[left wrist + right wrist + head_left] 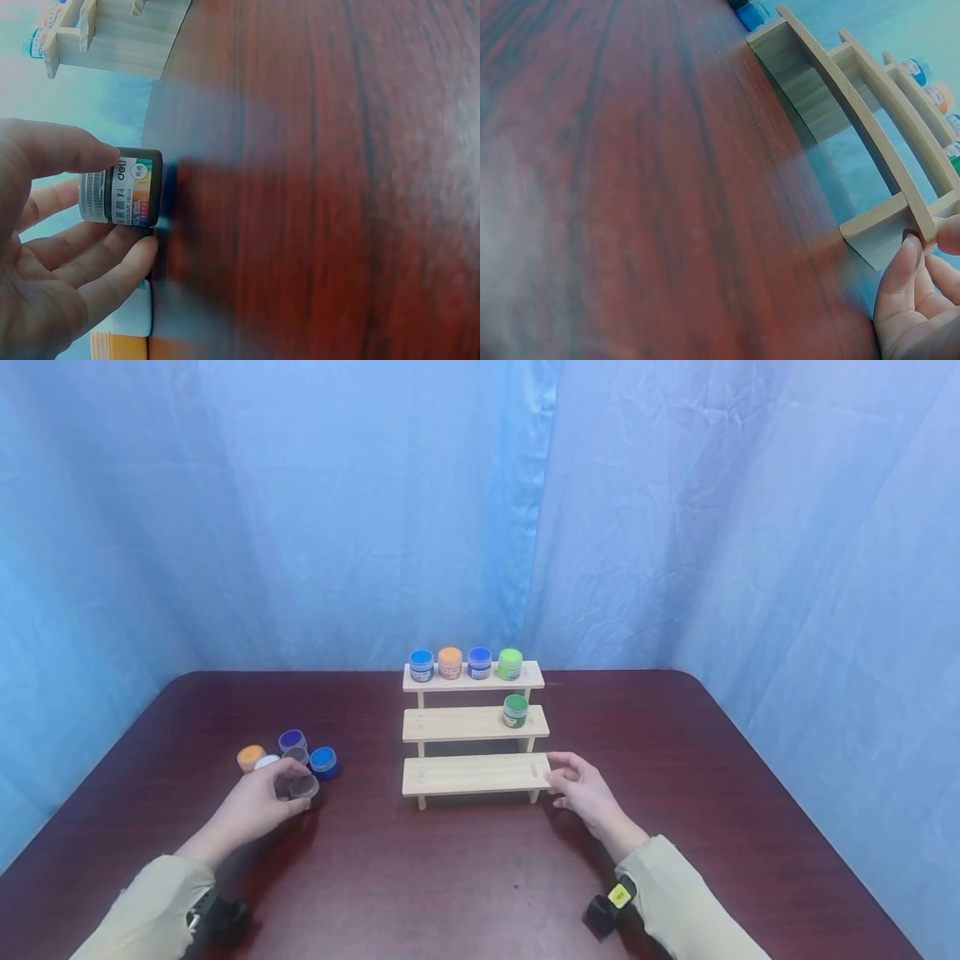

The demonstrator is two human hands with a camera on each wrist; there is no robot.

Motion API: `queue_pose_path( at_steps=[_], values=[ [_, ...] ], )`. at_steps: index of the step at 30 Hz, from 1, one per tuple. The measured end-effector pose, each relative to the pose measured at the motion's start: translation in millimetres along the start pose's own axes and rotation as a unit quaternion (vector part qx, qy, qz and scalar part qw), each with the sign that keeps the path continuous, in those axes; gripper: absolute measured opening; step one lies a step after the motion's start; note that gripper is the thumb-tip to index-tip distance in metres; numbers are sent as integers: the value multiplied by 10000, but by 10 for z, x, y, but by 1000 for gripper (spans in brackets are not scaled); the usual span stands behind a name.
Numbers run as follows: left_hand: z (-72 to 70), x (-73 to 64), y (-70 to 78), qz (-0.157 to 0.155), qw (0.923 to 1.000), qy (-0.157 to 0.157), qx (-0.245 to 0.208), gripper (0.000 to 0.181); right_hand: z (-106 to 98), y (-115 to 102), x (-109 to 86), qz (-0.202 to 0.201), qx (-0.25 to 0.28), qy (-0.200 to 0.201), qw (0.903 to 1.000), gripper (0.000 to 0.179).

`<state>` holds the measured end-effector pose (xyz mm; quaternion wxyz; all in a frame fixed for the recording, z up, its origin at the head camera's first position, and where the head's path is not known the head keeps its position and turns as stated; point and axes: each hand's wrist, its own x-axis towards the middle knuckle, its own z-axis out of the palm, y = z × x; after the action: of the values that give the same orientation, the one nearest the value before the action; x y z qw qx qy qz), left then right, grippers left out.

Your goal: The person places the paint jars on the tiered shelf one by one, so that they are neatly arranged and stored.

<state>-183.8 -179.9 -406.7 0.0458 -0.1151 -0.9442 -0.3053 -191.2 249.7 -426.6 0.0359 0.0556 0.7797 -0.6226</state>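
Note:
My left hand (pixel 258 797) holds a dark paint jar (pixel 303 788) with a clear lid, thumb on one side and fingers on the other. In the left wrist view, the jar's label (pixel 133 191) faces the camera, and its dark base is close to the tabletop. My right hand (pixel 588 793) grips the right end of the lowest tier of a three-tier wooden shelf (pixel 468 774). Seen from the right wrist, thumb and fingers (pixel 896 281) pinch that board's end beside its leg.
Beside my left hand stand an orange jar (pixel 251 757), a white jar (pixel 267 762), a purple jar (pixel 292 741), a blue jar (pixel 325 763) and another dark jar (pixel 296 756). Several jars line the top tier (pixel 534 674); a green jar (pixel 515 711) stands on the middle one.

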Motion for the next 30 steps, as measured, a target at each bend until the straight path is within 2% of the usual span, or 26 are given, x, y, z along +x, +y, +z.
queue_pose_path(
  at_steps=[13, 23, 30],
  values=[
    [-40, -8, 65, 62, 9996, 201, -182, 36, 2, -15, -23, -34, 7, -35, 10000, 40],
    [-19, 27, 104, 370, 9954, 757, -457, 33, 16, -8, -8, -16, -68, -1, 10000, 39],
    [20, 68, 208, 616, 9890, 1109, -757, 31, 4, 3, 5, -10, -141, 35, 9999, 39]
  ],
)
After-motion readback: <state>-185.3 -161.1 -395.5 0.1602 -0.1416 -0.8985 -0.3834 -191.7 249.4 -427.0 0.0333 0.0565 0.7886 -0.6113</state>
